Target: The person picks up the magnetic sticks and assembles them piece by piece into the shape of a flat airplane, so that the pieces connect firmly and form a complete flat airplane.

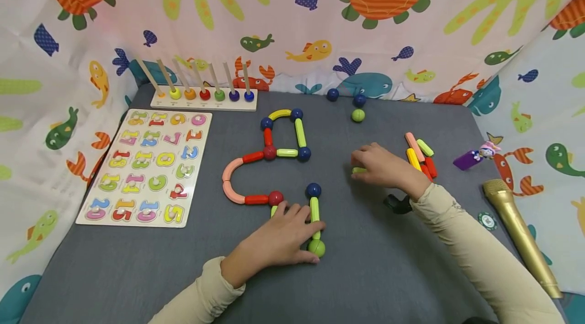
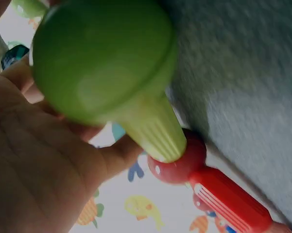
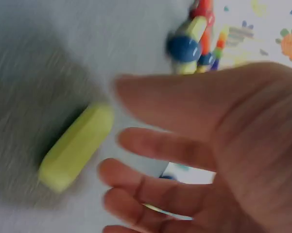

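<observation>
My left hand lies flat on the grey bench, its fingers relaxed and resting on the green rod near the green ball; I think this keeps the chain of rods from sliding. My right hand hovers low with its fingers spread and holding nothing. The loose yellow-green stick lies on the bench just beside those fingertips, apart from them. More sticks lie in a pile further to the right.
</observation>
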A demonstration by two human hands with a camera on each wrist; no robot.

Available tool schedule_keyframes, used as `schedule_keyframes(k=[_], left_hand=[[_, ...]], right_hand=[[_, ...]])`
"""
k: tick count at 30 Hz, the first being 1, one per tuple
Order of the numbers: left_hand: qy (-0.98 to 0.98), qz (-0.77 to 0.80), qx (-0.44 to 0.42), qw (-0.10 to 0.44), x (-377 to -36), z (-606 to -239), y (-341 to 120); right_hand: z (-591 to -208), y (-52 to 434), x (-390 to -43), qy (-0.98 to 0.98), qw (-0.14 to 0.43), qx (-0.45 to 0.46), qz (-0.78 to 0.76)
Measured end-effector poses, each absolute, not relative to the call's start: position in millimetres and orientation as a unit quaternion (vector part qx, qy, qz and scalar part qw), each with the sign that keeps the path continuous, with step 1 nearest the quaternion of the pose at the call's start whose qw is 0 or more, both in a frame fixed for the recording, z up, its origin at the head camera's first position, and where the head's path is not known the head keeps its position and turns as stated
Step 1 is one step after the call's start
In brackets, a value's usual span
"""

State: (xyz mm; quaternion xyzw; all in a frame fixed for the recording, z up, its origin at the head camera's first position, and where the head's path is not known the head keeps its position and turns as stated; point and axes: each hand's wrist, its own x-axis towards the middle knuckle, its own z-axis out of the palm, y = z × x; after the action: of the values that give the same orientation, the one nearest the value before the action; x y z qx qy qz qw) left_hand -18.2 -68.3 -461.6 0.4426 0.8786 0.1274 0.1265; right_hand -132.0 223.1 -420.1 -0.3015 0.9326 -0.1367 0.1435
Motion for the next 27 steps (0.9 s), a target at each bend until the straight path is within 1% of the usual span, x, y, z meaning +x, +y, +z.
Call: schedule_keyframes(k=[3, 4, 7, 10, 13, 17, 21, 24, 27], left_hand=[[0.870, 0.192, 0.434, 0.135, -23.8, -456.8, -79.7], [0.868, 0.217, 0.428, 0.129, -26.5, -454.5, -85.1], [0.870, 0.278, 0.397, 0.086, -36.6, -445.7, -104.2], [0.883, 0.303, 0.356, 0.041, -47.2, -441.3, -122.5], [0.896, 0.301, 0.325, 0.030, -55.1, -445.4, -133.6], [0.904, 0.287, 0.313, 0.051, -61.9, -454.7, -135.9], [0.904, 0.283, 0.308, 0.090, -66.6, -460.9, -132.1], [0.904, 0.278, 0.302, 0.117, -69.0, -462.8, -130.3], [0.906, 0.272, 0.297, 0.130, -71.3, -462.8, -129.9]], right_hand=[[-422.2, 236.9, -129.4, 0.932, 0.169, -0.292, -0.129], [-424.3, 239.5, -128.7, 0.930, 0.177, -0.292, -0.135], [-431.8, 243.7, -129.1, 0.925, 0.188, -0.292, -0.155], [-435.0, 240.5, -132.5, 0.922, 0.180, -0.289, -0.184], [-434.1, 226.6, -136.3, 0.911, 0.175, -0.298, -0.226], [-432.6, 195.8, -136.9, 0.886, 0.171, -0.318, -0.291], [-436.3, 166.1, -132.6, 0.865, 0.160, -0.332, -0.341], [-443.4, 149.7, -128.5, 0.849, 0.158, -0.346, -0.368], [-449.9, 137.9, -126.0, 0.836, 0.166, -0.375, -0.365]])
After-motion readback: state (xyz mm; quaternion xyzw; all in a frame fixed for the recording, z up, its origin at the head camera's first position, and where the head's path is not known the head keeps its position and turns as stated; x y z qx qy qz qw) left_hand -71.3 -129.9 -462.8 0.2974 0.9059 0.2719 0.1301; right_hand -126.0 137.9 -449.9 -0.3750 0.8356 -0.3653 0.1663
